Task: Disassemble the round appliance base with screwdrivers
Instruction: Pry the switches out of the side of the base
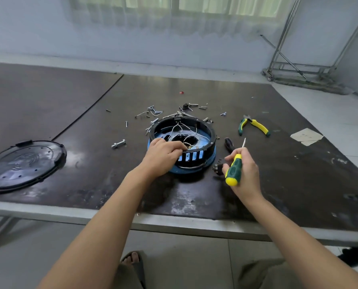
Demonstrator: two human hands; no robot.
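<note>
1. Round appliance base (203, 138): sits mid-counter (288, 184), open side up; black ring wall w/ slotted vents on the near side, blue shell below, thin white wires (186, 132) looped across the inside
2. Left grip (163, 155): at the base's 8 o'clock, fingers curled over the rim and reaching inside, clamped on the wall; whether the fingertips also pinch a wire cannot be told
3. Right grip (245, 172): just beside the base at its 4 o'clock, not touching it; closed round the green-yellow screwdriver (234, 170), shaft tip aimed up toward 12 o'clock, clear of the work
4. Handling (est.): moulded plastic shell, prob. light and stiff but free to slide or spin on the smooth counter, so it needs a steadying hold. Best hold is the rim wall, as now; avoid the wires and their terminals, which look fragile and would likely tear if tugged
5. Second screwdriver (229, 143), dark handle: on the counter btwn base and right grip
6. Pliers (254, 126): 2 o'clock of base, apart
7. Loose screws (153, 113) and clips: scattered 11–1 o'clock behind the base; one bolt (118, 143) at 9 o'clock
8. Black cover (23, 163): 9 o'clock, well apart, already off
</note>
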